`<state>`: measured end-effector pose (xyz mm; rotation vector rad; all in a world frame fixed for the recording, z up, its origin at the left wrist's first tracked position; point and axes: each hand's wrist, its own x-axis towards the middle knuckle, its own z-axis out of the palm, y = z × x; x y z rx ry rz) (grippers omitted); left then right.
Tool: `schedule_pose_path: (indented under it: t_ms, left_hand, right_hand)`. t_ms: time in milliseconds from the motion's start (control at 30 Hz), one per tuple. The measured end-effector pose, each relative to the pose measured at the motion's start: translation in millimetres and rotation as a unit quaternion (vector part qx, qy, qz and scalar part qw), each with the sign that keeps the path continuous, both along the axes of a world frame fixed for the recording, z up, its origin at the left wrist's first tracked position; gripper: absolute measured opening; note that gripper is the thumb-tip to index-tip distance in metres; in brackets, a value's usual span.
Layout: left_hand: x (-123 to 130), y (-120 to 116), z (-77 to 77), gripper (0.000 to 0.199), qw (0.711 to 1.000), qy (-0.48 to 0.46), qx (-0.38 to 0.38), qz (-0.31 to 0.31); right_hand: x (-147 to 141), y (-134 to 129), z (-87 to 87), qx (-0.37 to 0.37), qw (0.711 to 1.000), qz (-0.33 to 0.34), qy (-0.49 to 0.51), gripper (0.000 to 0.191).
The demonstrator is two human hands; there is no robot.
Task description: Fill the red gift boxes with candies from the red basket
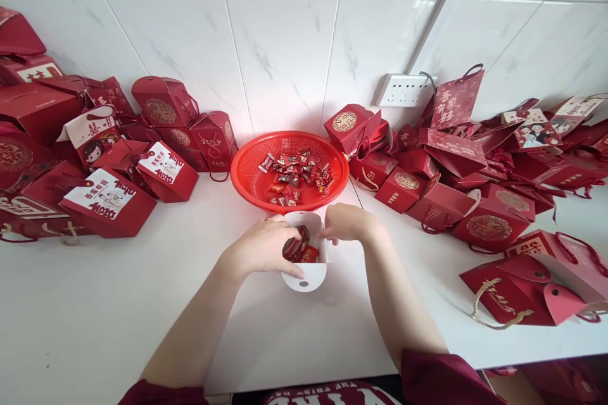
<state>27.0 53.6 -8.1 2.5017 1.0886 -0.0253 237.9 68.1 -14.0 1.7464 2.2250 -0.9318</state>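
Taking the white-lined gift box as the centre of my dial, I have the left hand at 9 o'clock, its thumb and forefinger spread apart over the opening. The right hand sits at 2 o'clock, fingers curled by the box's right wall; from here I can't tell whether they pinch anything. Red-wrapped packets lie inside, so I judge the filling well begun, though the near flap hangs open toward 6 o'clock and the box is not closed. At 12 o'clock, the red plastic colander holds plenty of loose wrapped candies. Red boxes on the left crowd 10 o'clock, mostly looking folded shut; whether they're filled, I can't see.
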Motion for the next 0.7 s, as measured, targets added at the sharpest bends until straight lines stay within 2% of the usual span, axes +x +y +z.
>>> schedule_pose_path:
  t_ms: [100, 200, 567, 700]
  left_hand:
    - [-4.4, 3.5, -5.3, 0.017, 0.998, 0.003, -0.043, -0.051]
    - [-6.8, 4.2, -7.1, 0.01, 0.996, 0.001, -0.066, -0.06]
    - [-3.3, 0.8, -7.6, 0.024, 0.996, 0.005, -0.035, -0.081]
    - [-4.6, -5.1, -2.8, 0.026, 0.997, 0.002, -0.011, -0.07]
  right_hand:
    - [-5.3, 4.1, -6.2, -0.025, 1.0, 0.012, 0.007, 0.024]
    - [-6.9, 6.2, -8.3, -0.03, 0.999, 0.02, 0.015, 0.024]
    - [-8.2, 4.3, -6.7, -0.02, 1.0, 0.014, 0.012, 0.021]
    - [-2.8, -6.3, 4.2, -0.009, 1.0, 0.005, 0.017, 0.029]
